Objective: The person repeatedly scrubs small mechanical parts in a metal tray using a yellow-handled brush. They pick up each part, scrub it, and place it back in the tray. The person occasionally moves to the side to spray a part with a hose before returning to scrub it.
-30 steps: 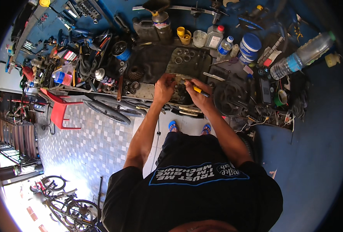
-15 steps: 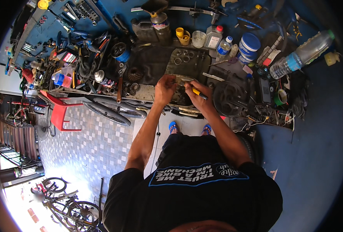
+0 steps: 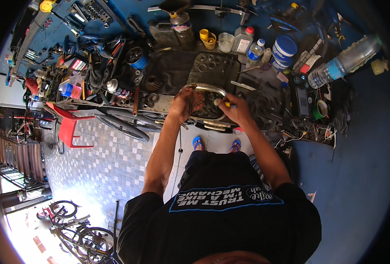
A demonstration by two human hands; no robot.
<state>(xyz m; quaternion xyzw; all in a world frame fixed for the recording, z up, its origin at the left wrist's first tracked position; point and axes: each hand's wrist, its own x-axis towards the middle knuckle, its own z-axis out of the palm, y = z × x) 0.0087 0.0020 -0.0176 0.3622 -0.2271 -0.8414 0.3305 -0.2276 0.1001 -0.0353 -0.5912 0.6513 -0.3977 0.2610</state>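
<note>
The right hand (image 3: 238,111) is gripping a yellow-handled tool (image 3: 232,105), whose long axis is running roughly sideways, its pale end pointing left over the metal-rimmed tray (image 3: 210,87). The tray is sitting between the 2 hands, by the near edge of the surface (image 3: 164,100). The left hand (image 3: 182,104) is overlapping the tray's left side; whether its fingers are holding anything, I cannot tell.

The tray (image 3: 210,87) looks like metal — glossy-rimmed.
</note>
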